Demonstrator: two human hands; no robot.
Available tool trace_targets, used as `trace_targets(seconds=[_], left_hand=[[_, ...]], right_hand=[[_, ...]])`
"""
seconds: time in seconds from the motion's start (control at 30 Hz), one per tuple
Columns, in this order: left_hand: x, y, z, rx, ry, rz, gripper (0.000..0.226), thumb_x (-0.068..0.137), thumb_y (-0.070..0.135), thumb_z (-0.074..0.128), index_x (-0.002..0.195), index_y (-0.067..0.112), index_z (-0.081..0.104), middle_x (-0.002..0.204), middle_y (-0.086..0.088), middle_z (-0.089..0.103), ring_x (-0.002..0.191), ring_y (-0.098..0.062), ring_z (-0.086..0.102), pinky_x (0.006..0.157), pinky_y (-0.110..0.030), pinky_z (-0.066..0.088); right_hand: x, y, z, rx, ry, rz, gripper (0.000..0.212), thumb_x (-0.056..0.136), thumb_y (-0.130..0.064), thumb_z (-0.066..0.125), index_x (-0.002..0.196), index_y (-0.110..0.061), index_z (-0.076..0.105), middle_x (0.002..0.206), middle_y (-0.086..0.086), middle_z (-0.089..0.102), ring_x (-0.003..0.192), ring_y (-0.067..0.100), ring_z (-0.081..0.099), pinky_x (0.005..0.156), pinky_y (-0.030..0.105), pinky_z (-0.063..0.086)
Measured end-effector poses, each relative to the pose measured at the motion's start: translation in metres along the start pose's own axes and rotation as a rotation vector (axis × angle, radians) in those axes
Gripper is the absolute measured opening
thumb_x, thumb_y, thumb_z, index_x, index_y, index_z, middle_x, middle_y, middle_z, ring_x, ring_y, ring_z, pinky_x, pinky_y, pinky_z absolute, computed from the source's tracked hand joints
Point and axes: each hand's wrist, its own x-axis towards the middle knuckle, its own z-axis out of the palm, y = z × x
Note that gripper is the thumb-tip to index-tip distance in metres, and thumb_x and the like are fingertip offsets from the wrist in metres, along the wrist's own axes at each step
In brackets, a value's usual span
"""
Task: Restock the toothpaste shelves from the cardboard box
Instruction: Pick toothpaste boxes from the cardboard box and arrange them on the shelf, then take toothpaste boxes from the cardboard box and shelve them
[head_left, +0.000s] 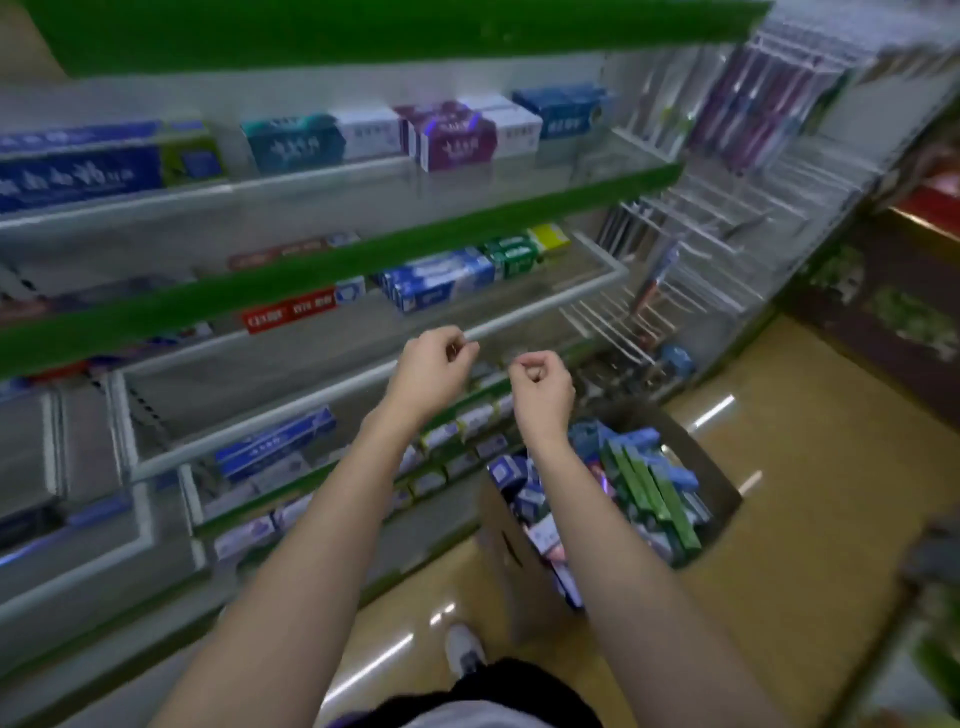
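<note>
A cardboard box (506, 545) stands on the floor at lower right, full of blue, green and white toothpaste cartons (644, 488). Both of my hands hover above it, in front of the middle shelf's rail (519, 317). My left hand (434, 364) has its fingers curled in, and so does my right hand (540, 387); neither holds anything I can see. On the shelves, blue cartons (441, 278) and green ones (511, 254) lie on the middle shelf, and teal, purple and blue packs (452, 135) line the shelf above.
Green-edged shelves (332, 270) fill the left and centre. Wire hooks with toothbrushes (701, 249) stick out at the right. Lower shelves hold more cartons (275, 441). My shoe (465, 649) stands on the shiny tan floor beside the box. A dark display (893, 312) stands far right.
</note>
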Motion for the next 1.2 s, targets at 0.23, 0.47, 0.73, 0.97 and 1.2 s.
trace_targets(seconds=[0.23,0.47,0.73,0.97,1.2], left_hand=[[-0.081,-0.043,0.07,-0.229,-0.217,-0.145,0.04,0.097,0.024,0.064,0.064,0.002,0.058,0.052,-0.006,0.05,0.054,-0.019,0.046,0.058,-0.032,0.034],[-0.155,-0.054,0.11,-0.322,-0.205,-0.208,0.011,0.097,0.007,0.051,0.09,0.01,0.059,0.072,0.006,0.057,0.067,-0.016,0.053,0.064,-0.034,0.038],[-0.181,-0.048,0.153,-0.293,-0.303,-0.313,0.025,0.095,0.002,0.048,0.117,0.013,0.055,0.079,0.006,0.056,0.073,-0.02,0.057,0.073,-0.043,0.053],[-0.17,-0.036,0.206,-0.164,-0.395,-0.37,0.028,0.097,0.008,0.054,0.125,0.009,0.054,0.1,-0.003,0.062,0.095,-0.023,0.062,0.077,-0.03,0.047],[-0.151,-0.007,0.26,-0.201,-0.391,-0.588,0.035,0.105,0.037,0.047,0.126,0.01,0.055,0.121,-0.01,0.063,0.09,-0.018,0.056,0.072,-0.029,0.045]], right_hand=[[-0.096,0.081,-0.018,-0.056,0.007,0.248,0.007,0.09,-0.003,0.066,0.087,-0.009,0.066,0.072,0.0,0.062,0.066,0.008,0.054,0.067,0.023,0.041],[-0.156,0.155,-0.029,-0.14,-0.071,0.503,0.013,0.093,-0.002,0.059,0.098,0.004,0.069,0.088,0.01,0.062,0.083,0.02,0.054,0.06,0.014,0.04],[-0.144,0.179,-0.075,0.143,0.073,0.792,0.008,0.093,-0.005,0.059,0.091,-0.01,0.065,0.062,0.002,0.056,0.054,0.016,0.046,0.048,0.024,0.037],[-0.114,0.213,-0.122,0.374,0.099,0.968,0.007,0.096,-0.005,0.058,0.103,-0.002,0.058,0.08,0.008,0.058,0.059,0.02,0.052,0.053,0.031,0.042],[-0.07,0.254,-0.162,0.62,0.018,1.076,0.024,0.103,-0.02,0.053,0.122,-0.006,0.056,0.124,0.014,0.064,0.111,0.029,0.066,0.09,0.04,0.055]])
